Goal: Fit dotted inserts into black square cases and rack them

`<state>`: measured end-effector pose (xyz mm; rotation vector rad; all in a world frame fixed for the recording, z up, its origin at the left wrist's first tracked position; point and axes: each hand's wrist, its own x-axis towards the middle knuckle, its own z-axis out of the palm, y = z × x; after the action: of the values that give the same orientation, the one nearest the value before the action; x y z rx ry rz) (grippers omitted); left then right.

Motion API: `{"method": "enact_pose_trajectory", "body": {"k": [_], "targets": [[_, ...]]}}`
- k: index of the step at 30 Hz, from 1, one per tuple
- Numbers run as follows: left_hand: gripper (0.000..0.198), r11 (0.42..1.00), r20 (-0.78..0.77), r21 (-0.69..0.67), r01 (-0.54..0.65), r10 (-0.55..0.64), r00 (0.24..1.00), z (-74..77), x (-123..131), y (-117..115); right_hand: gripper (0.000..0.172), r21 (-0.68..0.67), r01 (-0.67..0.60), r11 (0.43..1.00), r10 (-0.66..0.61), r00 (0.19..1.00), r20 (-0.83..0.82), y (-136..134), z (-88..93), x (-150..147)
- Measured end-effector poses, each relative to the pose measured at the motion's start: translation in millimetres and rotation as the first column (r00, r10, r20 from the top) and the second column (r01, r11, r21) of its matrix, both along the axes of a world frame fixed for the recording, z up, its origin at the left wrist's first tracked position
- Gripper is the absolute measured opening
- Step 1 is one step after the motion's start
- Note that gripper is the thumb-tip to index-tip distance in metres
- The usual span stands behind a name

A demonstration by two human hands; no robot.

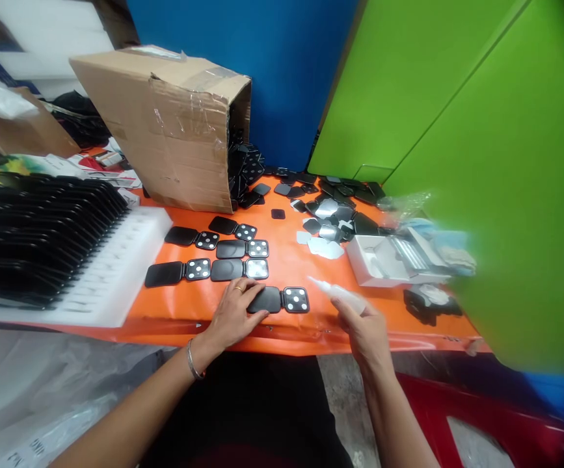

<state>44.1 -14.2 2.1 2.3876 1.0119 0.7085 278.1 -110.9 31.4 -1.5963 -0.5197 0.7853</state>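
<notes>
My left hand [235, 311] grips the left end of an unfolded black hinged case [268, 299], thumb at its near edge and fingers at the far side. The case's right flap [296, 299] bears several pale round spots. In my right hand [367, 328] is a white squeeze bottle [347, 297] with a thin nozzle, its tip pointing left, just right of that flap and apart from it. Behind lie several more unfolded cases in rows, one with a shiny silvery square [257, 268] on its flap.
A cardboard box [164, 130] on its side spills black pieces onto the orange table cover [179, 312]. Loose silvery plates [325, 247] lie right of it. A white carton [376, 260] stands at right, a white foam rack [135, 266] of black pieces at left.
</notes>
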Motion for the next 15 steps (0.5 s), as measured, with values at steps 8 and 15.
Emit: {"method": "enact_pose_trajectory", "body": {"k": [8, 15], "targets": [[0.043, 0.999, -0.007, 0.01, 0.046, -0.046, 0.999, 1.2, 18, -3, 0.037, 0.151, 0.083, 0.985, -0.083, 0.997, -0.008, 3, -1.1, -6], [0.039, 0.999, 0.001, 0.031, 0.045, -0.045, 0.999, 1.0, 17, -3, 0.034, 0.003, -0.005, 1.0, 0.003, 0.853, 0.522, 3, 8.1, -11]]}}
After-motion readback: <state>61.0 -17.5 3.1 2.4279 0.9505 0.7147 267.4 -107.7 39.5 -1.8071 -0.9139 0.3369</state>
